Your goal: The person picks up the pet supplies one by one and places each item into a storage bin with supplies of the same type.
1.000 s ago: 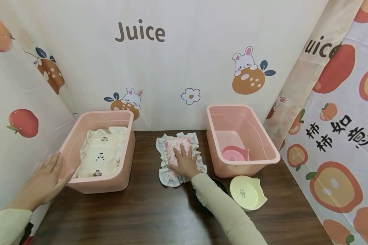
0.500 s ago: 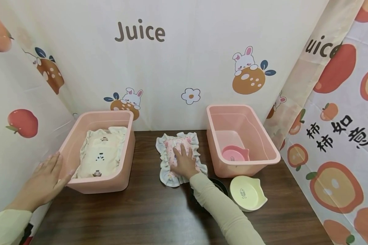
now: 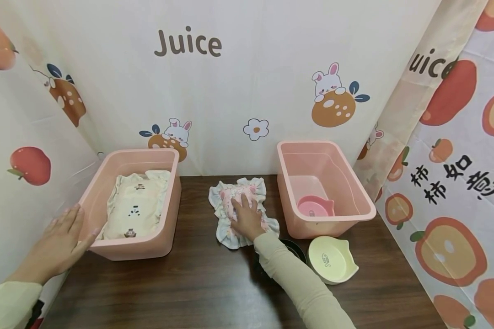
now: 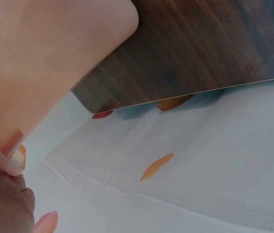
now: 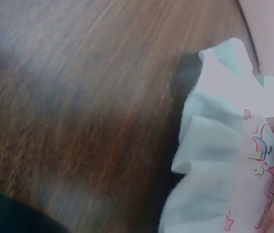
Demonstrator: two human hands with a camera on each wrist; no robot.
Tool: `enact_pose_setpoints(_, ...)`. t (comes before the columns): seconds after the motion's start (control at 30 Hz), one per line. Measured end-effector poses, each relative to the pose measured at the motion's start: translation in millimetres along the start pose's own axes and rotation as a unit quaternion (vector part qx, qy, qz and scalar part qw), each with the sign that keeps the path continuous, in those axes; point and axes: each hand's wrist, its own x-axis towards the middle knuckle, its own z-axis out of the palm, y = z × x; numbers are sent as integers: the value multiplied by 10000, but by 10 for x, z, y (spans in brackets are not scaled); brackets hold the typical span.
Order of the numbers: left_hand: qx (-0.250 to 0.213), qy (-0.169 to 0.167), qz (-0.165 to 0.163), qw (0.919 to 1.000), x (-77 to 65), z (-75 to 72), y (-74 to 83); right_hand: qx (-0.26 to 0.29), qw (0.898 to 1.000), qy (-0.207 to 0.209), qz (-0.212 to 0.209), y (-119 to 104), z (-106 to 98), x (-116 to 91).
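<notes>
In the head view a small pink pillow (image 3: pixel 240 192) with a pale blue ruffled border lies on the table between two pink bins. My right hand (image 3: pixel 247 221) rests on it with the fingers spread and the thumb toward its near left side. The right wrist view shows part of that hand at the right edge, against the printed pillow face and the ruffle (image 5: pixel 202 145). My left hand (image 3: pixel 59 244) lies flat with straight fingers along the near left rim of the left bin (image 3: pixel 173 214). A cream pillow (image 3: pixel 142 208) lies inside that bin.
The right bin (image 3: pixel 325 224) holds a pink cat-ear bowl (image 3: pixel 314 205). In front of it sit a yellow cat-ear bowl (image 3: pixel 337 259) and a black bowl (image 3: pixel 295 249), partly hidden by my right sleeve. Printed curtains (image 3: pixel 247 82) border the dark wooden table (image 3: pixel 181 292).
My right thumb has drawn in slightly to the right. The pink pillow's near edge has shifted right and bunched a little. The left hand and the bins have stayed still.
</notes>
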Motion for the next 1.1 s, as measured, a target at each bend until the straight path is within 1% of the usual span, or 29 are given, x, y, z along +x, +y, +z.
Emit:
enact_pose_setpoints(0.37,-1,-11,25,10000,42,12,13,111,9991,418,-35,-21,-81,-20)
enact_pose_setpoints(0.6,31,14,-15,10000,17,-2,4,244,9986,473,-3,-121,-156,-16)
enact_pose_setpoints(0.77,-1,41,12,10000,7,-10,-1,408,9968,675,-100,-218,-298,-3)
enact_pose_setpoints(1.0,-2,83,124,9999,4,-10,-14,473,9945,891,-286,-387,-529,1)
enact_pose_setpoints(1.1,3,49,69,10000,10,-8,-3,501,9937,941,-335,-455,-634,5)
